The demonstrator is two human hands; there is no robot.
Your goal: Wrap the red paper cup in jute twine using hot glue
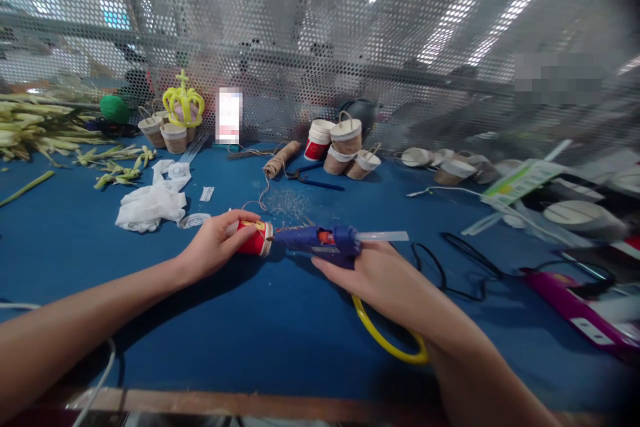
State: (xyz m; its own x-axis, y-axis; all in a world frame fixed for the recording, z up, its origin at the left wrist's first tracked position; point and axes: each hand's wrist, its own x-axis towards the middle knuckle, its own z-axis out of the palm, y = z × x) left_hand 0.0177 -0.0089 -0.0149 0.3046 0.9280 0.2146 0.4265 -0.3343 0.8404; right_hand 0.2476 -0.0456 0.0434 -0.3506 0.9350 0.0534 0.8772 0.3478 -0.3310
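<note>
My left hand is closed around a small red paper cup lying on its side on the blue table. My right hand grips a blue hot glue gun with a clear glue stick out its back. The gun's nozzle points left and touches the cup's rim. A yellow cable loops out from under my right wrist.
White crumpled plastic lies left of the cup. A twine roll, scissors and several twine-wrapped cups sit further back. A yellow crown and green leaves are at far left. A purple tool and black cord lie right. Perforated metal screen behind.
</note>
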